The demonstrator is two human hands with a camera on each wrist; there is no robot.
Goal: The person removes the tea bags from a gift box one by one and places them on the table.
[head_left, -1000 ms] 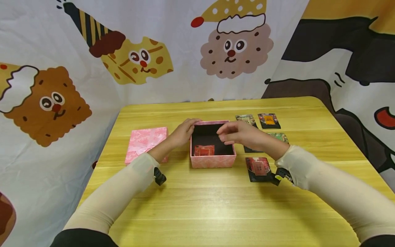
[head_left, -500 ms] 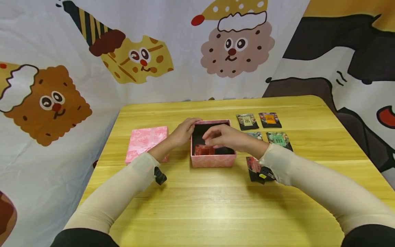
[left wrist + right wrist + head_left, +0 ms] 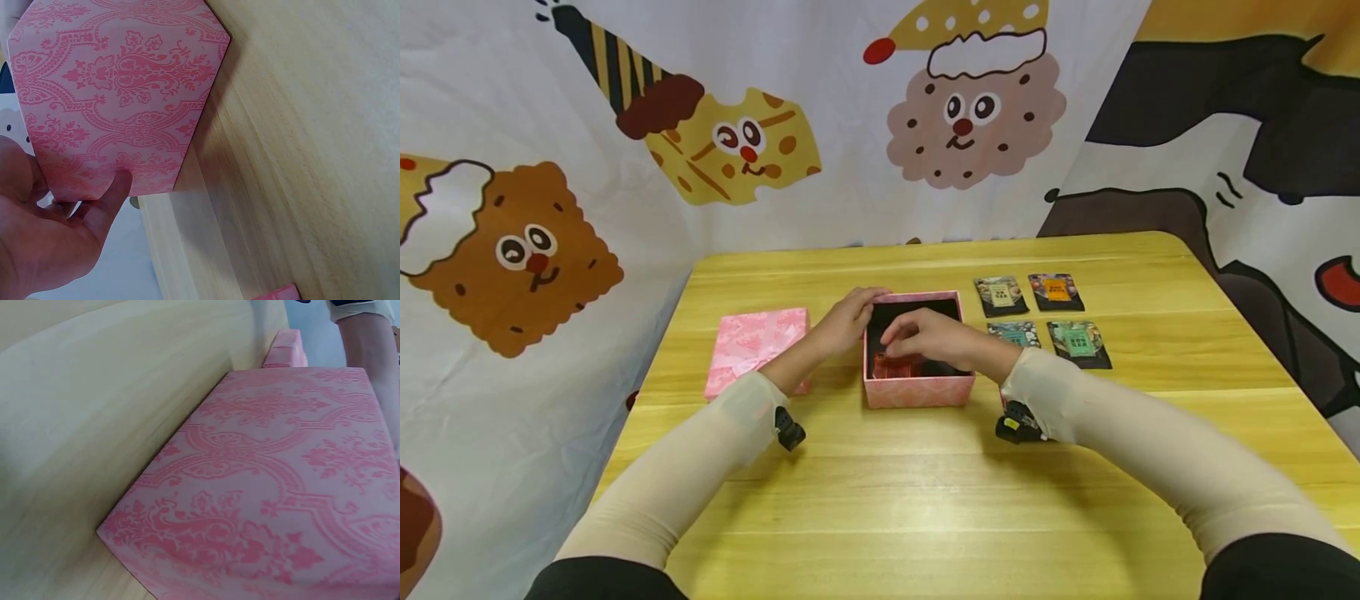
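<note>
A pink patterned box (image 3: 919, 392) with a dark inside stands open-topped on the table. My left hand (image 3: 844, 322) grips its far left corner; in the left wrist view the thumb (image 3: 114, 199) presses the pink outer wall. A flat red packet (image 3: 892, 367) lies in the box's near left part. Over it reaches my right hand (image 3: 931, 337), its fingers bent loosely and the fingertips close to the packet. Whether they touch it cannot be told. The right wrist view shows only the box's outer side (image 3: 262, 481), not the right hand's fingers.
The pink lid (image 3: 756, 346) with a bow lies left of the box. To the right are several packets: a cream-labelled one (image 3: 1002, 296), an orange one (image 3: 1056, 292), a blue-green one (image 3: 1017, 332) and a green one (image 3: 1079, 343). Another is mostly hidden under the right wrist.
My right hand has moved left and slightly down inside the box, from its right side to over the red packet. The left hand stays on the corner.
</note>
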